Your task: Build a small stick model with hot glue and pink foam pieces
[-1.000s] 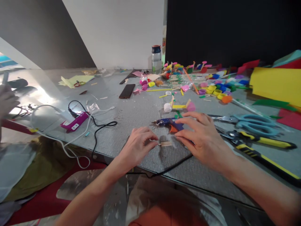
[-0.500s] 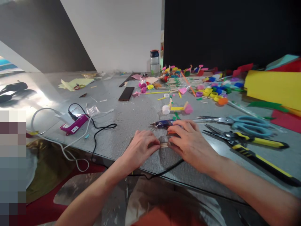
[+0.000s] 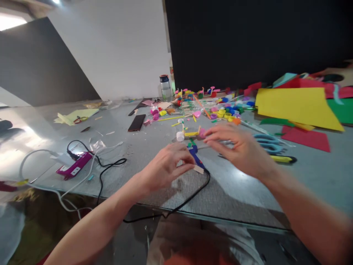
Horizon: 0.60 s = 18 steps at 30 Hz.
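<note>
Thumb and fingers of my left hand [image 3: 168,165] pinch a short flat wooden stick [image 3: 199,169], whose pale end sticks out to the right above the table. Slightly blurred, my right hand [image 3: 231,141] is raised with its fingers apart and nothing visible between them. Its fingertips are right by a pink bottle cap [image 3: 202,132]; I cannot tell whether they touch. That cap belongs to a small piece with a yellow strip [image 3: 191,134] and a white cap [image 3: 180,136]. Between my hands lies a blue glue gun [image 3: 196,157] with a black cord.
Blue-handled scissors [image 3: 267,142] and a yellow-black tool handle [image 3: 284,159] lie beyond my right forearm. Coloured sheets [image 3: 295,105] are on the right, many caps [image 3: 227,115] at the back. A phone [image 3: 137,122], bottle [image 3: 165,88] and purple power strip [image 3: 74,166] are left.
My right hand has left the wooden stick and moved up and away, its fingers opening. My left hand keeps the stick. The view has shifted right, and the glue gun now shows between my hands.
</note>
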Motion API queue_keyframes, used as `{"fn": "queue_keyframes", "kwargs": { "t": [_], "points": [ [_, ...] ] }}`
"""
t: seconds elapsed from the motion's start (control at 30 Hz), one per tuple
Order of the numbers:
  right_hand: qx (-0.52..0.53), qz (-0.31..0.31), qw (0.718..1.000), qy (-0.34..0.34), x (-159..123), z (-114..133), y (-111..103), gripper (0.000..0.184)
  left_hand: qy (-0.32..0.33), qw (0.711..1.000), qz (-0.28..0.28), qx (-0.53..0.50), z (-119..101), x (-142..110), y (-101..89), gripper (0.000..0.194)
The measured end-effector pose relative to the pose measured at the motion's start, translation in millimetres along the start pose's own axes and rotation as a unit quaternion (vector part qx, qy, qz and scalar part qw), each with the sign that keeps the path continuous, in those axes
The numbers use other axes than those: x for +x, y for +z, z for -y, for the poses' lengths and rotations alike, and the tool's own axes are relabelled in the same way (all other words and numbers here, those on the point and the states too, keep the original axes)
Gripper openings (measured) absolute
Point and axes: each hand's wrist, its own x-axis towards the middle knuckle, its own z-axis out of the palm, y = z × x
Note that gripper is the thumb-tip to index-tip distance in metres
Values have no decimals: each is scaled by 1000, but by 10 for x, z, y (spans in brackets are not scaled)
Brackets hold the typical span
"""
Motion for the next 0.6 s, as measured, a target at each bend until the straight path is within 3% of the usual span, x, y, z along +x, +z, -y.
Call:
{"fn": "queue_keyframes", "kwargs": {
  "t": [0.13,0.23,0.33,0.43,0.6],
  "points": [
    [-2,-88,994,67,41,-76,-360,16,33,993,91,-73,-14,520,185,16],
    [-26,-76,994,67,-18,-126,-470,16,56,983,166,-60,43,866,429,11],
    [-58,-45,995,61,-146,-204,-499,17,88,977,196,-5,82,1071,607,14],
    [-72,-35,993,92,-301,-334,-540,18,105,978,174,51,84,1104,641,17],
    [-76,-55,984,149,-483,-580,-609,19,99,987,67,110,63,894,500,21]
  ]
}}
